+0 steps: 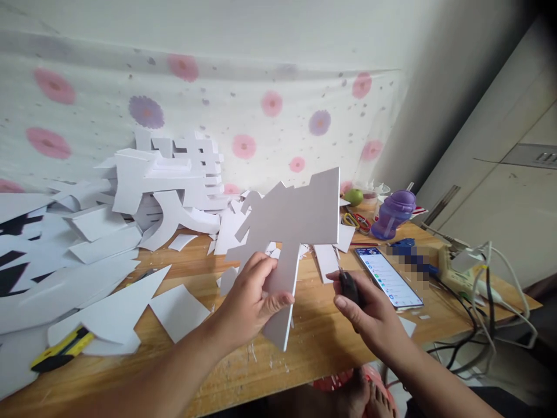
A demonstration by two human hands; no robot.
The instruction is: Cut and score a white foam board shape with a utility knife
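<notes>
Notched white board (304, 212) — matte — pinched in left grip (255, 287), black tool (348, 287) in right grip (372, 310)

At twelve o'clock you face a plain white wall (270, 26), its lower part covered by a pale sheet (209, 125) with a pink and purple floral print, running from ten round past one. Between two and three you have an off-white panelled unit (483, 136) bearing a grey plate (533, 155). Your wooden tabletop (235, 371) spans six. Soft light dims towards two.
</notes>
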